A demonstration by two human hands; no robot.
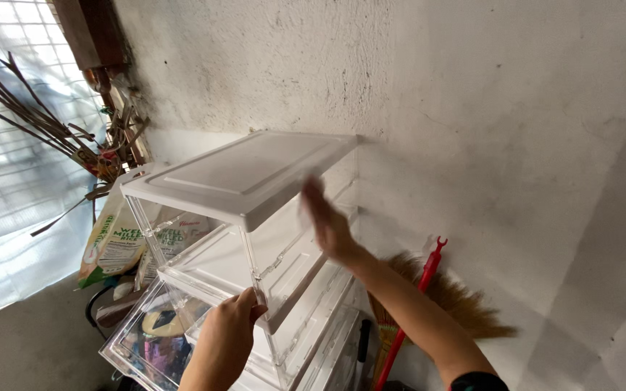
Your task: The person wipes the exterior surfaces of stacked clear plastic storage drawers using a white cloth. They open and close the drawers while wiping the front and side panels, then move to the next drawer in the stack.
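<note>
1. Against the rough white wall (472, 108), a stack of clear plastic drawer units (255, 239) stands with its white top panel (244, 170) already in place and lying level.
2. Left hand (230, 337): its fingers are curled shut around the front corner post of the stack, just under the upper shelf, steadying the frame.
3. Right hand (327, 221): blurred, it lies flat against the side of the stack just below the top panel's right edge. The fingers look stretched out and hold nothing, though the blur leaves it unclear whether they press on the plastic.
4. Judged from how things sit, the upper tiers seem assembled, and the lower drawers (157, 344) already hold dark and coloured items. What seems left is settling the frame's side.
5. Around the stack: a printed bag (114, 239) leans at its left, dry sticks (30, 108) cross the window, and a straw broom (451, 297) with a red handle (414, 304) stands at its right, near the wall.
</note>
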